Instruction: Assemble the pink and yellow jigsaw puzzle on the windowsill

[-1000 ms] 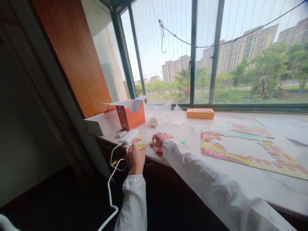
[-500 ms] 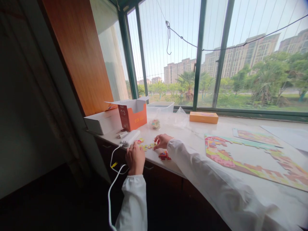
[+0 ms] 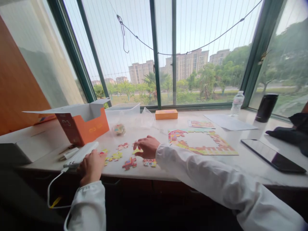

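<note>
My left hand (image 3: pixel 91 166) is low at the table's front edge, beside a white power strip (image 3: pixel 84 153). Its fingers are curled, and a small red puzzle piece (image 3: pixel 102 154) shows at the fingertips. To its right lie yellow-green puzzle pieces (image 3: pixel 116 156). My right hand (image 3: pixel 147 147) hovers palm down over the table, thumb and fingers apart around a yellow piece (image 3: pixel 137 150) that seems to lie on the surface. Close by are a red-and-blue piece (image 3: pixel 130 163), a pink-red piece (image 3: pixel 123 146) and a multicoloured piece (image 3: pixel 149 162) partly under the wrist.
A partly filled puzzle frame (image 3: pixel 204 150) lies right of my hands. Behind stand an orange open box (image 3: pixel 93 126), a clear bin (image 3: pixel 124 109), a bagged bundle (image 3: pixel 119 129) and a small orange box (image 3: pixel 166 114). Rightward are a phone (image 3: pixel 271 155), bottle (image 3: pixel 237 103) and black cup (image 3: pixel 266 108).
The view has swung to the right, bringing the phone, bottle and cup into sight. The right hand's thumb and fingers look wider apart; the left hand stays by the power strip.
</note>
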`<state>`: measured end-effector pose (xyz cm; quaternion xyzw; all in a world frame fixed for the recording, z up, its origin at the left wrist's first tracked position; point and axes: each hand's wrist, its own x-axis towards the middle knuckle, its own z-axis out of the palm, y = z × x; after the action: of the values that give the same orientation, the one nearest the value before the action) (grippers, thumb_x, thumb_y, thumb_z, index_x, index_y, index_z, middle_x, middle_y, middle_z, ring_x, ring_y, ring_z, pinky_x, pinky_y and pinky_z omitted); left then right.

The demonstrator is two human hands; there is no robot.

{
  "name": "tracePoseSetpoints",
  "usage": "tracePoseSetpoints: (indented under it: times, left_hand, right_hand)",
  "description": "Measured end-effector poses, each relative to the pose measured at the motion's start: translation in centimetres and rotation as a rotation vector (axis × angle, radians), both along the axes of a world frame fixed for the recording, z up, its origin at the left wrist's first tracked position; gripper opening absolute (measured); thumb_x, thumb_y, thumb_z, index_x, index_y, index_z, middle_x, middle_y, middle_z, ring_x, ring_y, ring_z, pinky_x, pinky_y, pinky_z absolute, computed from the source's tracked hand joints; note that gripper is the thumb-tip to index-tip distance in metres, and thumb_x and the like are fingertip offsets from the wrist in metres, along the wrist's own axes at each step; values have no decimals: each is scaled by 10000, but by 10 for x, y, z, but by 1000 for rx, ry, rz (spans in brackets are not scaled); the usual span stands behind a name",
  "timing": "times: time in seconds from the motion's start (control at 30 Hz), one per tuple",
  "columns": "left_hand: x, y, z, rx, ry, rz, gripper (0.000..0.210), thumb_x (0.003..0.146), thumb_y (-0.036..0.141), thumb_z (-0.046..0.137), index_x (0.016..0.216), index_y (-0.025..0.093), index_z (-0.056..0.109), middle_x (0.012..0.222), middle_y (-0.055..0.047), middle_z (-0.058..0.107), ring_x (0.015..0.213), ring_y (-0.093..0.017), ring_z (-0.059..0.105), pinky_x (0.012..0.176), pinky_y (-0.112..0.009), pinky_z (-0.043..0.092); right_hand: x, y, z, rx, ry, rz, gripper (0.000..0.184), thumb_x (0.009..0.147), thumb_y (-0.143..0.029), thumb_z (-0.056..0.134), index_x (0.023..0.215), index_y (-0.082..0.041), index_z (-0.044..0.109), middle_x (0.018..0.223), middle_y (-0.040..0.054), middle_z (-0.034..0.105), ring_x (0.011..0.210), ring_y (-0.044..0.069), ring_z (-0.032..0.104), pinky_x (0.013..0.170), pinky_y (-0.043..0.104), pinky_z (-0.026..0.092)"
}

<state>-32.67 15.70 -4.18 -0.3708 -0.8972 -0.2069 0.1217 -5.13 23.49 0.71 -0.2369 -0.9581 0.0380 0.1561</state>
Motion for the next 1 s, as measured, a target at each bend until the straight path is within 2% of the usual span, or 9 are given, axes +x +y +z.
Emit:
tracePoseSetpoints:
  times: [0.07, 0.17, 0.27, 0.33, 0.43, 0.63, 0.8, 1.0]
  left_hand:
    - [6, -1, 3, -40, 14, 10, 461, 845, 457, 539, 1180, 154, 630, 1054, -214, 694, 998, -378, 648, 824, -473, 506]
    - [22, -7, 12, -49, -17, 5, 487, 843, 433, 562, 1263, 191, 599, 1117, -186, 692, 1035, -366, 642, 843, -457, 500]
    - [33, -9, 20, -67, -47, 27, 466, 855, 395, 557, 1290, 228, 592, 1139, -181, 689, 1056, -367, 637, 846, -470, 494]
    - [35, -8, 22, -73, -52, 17, 449, 865, 335, 548, 1304, 252, 587, 1139, -165, 694, 1068, -354, 636, 854, -459, 491]
    - [35, -7, 22, -91, -55, -43, 433, 871, 269, 538, 1299, 288, 597, 1137, -133, 704, 1075, -317, 639, 877, -421, 487]
    - [43, -4, 23, -155, -21, -118, 416, 895, 279, 505, 1298, 306, 606, 1140, -117, 711, 1073, -276, 644, 874, -368, 491]
    - [70, -9, 32, -157, 64, -146, 402, 908, 289, 485, 1284, 323, 623, 1155, -106, 709, 1021, -278, 665, 839, -347, 495]
    - [108, -5, 43, -227, 93, -357, 315, 846, 426, 616, 1134, 334, 705, 1124, -40, 728, 1038, -252, 658, 895, -320, 473]
  right_hand:
    - [41, 5, 6, -9, 28, -78, 283, 877, -422, 636, 1111, -269, 680, 975, 28, 707, 915, 156, 631, 878, 293, 388]
    - [100, 19, 7, -55, 75, -225, 231, 896, -394, 599, 1050, -256, 703, 958, 24, 720, 838, 146, 639, 797, 270, 420]
    - [142, 36, -3, -56, 131, -336, 183, 897, -344, 576, 953, -238, 714, 868, 8, 727, 725, 126, 635, 681, 243, 435]
    - [157, 45, -13, -45, 178, -376, 200, 907, -339, 543, 934, -233, 711, 817, -1, 724, 669, 116, 625, 629, 234, 433]
    - [164, 54, -27, -4, 168, -386, 219, 897, -368, 529, 883, -244, 708, 766, -6, 717, 636, 131, 622, 601, 251, 423]
    - [155, 55, -41, 131, 112, -243, 210, 898, -324, 510, 917, -268, 712, 838, 4, 734, 742, 161, 654, 765, 300, 426]
    - [153, 53, -46, 173, 76, -232, 200, 893, -313, 521, 911, -258, 712, 833, 18, 739, 770, 182, 656, 829, 331, 403]
    - [151, 50, -42, 163, 69, -199, 205, 902, -293, 512, 873, -243, 709, 842, 27, 738, 766, 182, 637, 836, 345, 359]
